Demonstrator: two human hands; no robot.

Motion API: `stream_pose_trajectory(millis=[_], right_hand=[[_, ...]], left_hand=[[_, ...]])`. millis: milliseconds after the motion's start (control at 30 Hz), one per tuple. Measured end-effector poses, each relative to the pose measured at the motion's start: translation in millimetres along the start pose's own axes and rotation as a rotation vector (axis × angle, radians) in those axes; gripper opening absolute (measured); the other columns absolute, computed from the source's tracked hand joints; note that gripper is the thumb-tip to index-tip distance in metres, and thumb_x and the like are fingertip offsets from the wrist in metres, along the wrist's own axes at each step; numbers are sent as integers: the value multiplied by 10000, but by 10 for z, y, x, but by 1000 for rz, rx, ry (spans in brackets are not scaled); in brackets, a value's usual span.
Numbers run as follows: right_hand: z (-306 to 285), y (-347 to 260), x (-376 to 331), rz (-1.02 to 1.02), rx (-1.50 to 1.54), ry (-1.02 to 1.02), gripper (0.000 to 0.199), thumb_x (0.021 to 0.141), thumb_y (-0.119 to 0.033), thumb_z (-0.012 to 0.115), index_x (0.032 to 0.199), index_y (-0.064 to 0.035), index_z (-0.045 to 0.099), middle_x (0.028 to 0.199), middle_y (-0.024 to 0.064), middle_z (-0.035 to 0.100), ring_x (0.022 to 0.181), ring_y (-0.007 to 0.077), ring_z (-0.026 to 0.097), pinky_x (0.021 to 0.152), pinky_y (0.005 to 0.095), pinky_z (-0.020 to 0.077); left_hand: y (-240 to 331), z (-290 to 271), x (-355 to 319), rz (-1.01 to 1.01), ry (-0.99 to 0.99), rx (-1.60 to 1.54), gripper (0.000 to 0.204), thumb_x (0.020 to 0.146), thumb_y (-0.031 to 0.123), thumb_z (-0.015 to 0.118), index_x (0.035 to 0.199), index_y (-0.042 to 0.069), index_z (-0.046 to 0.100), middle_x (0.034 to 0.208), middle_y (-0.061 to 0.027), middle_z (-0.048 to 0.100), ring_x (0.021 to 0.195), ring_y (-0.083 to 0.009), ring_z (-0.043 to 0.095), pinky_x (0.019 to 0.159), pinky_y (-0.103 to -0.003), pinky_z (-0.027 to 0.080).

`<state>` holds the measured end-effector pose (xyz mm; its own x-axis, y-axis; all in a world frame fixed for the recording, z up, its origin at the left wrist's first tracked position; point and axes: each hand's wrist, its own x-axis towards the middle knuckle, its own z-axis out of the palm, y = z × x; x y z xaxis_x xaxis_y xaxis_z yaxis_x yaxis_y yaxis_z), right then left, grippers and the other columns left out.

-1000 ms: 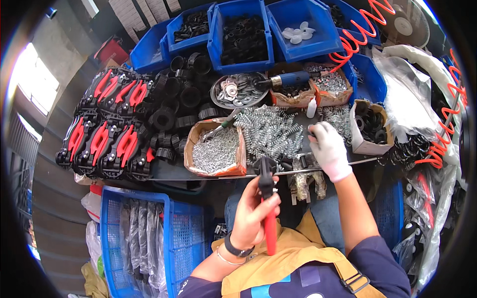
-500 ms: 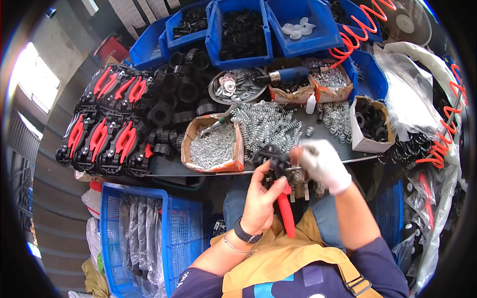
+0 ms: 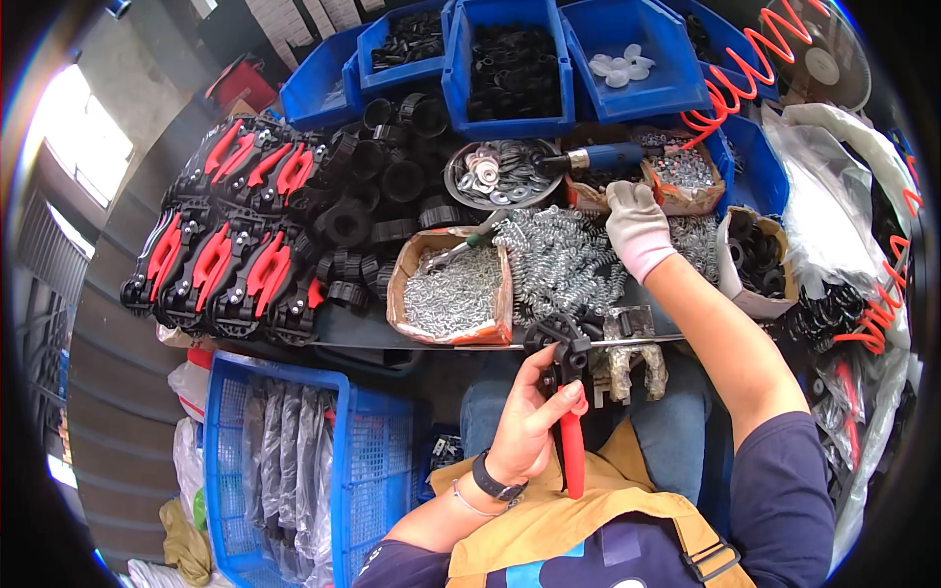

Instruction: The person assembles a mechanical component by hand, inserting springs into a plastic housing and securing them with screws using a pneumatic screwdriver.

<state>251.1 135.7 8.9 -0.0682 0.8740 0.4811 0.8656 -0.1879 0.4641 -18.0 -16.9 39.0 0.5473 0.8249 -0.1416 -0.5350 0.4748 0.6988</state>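
My left hand (image 3: 529,421) is closed around a hand tool with a black head and a red handle (image 3: 571,446), held upright over my lap at the table's front edge. My right hand (image 3: 637,225), in a white glove, is over the back of the spring pile (image 3: 554,260), at the front of a cardboard box of small dark parts (image 3: 598,183). Its fingers are bent and close together; whatever they grip is hidden. Beside the left hand, a worn metal fixture (image 3: 632,358) sits at the table edge.
Black-and-red tool bodies (image 3: 211,260) and black rings (image 3: 343,225) fill the left. A box of small metal parts (image 3: 451,299), a bowl of washers (image 3: 500,171) and a blue power driver (image 3: 603,156) lie centrally. Blue bins (image 3: 637,83) line the back; a blue crate (image 3: 377,461) stands below.
My right hand has left the tool's head and moved away over the springs to the box. The left hand keeps the tool. The whole view has shifted slightly.
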Motion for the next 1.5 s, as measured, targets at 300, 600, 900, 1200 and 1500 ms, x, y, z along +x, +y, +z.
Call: stream_pose_trajectory(millis=[300,600,900,1200,1500], right_hand=[[32,-85,107,49,138,-23,319,788,-83,544,1093,-39,629,1068,65,546,1023,249,472,921,325,370],[148,-43,85,15,139,4,375,817,-98,518,1190,-97,563,1115,58,519,1015,266,501,886,364,474],[161,-22,80,-17,-78,42,344,789,-92,516,1124,-89,593,1093,40,514,1026,216,448,911,306,344],[62,35,60,-18,-8,-26,249,763,-101,563,994,-80,653,1147,58,539,1079,216,471,926,353,359],[-1994,-229,-999,-153,1209,311,277,634,-23,783,889,-71,685,904,117,670,757,284,658,645,356,535]], left_hand=[[-38,-15,7,17,-4,-22,502,933,22,619,1383,61,401,978,-43,571,834,-134,542,786,-302,472],[-83,-8,-63,-2,2,-44,525,927,32,638,1392,83,399,976,-34,576,839,-120,551,792,-275,476],[-119,0,-57,-26,16,-70,483,916,35,643,1351,99,444,943,-39,583,815,-131,548,765,-293,474],[-143,-19,-16,-7,-6,-90,500,926,52,637,1370,74,407,972,-57,589,832,-140,567,778,-296,484],[32,-51,-37,52,49,-187,432,931,45,628,1320,81,443,1107,-56,580,956,-164,608,806,-337,539]])
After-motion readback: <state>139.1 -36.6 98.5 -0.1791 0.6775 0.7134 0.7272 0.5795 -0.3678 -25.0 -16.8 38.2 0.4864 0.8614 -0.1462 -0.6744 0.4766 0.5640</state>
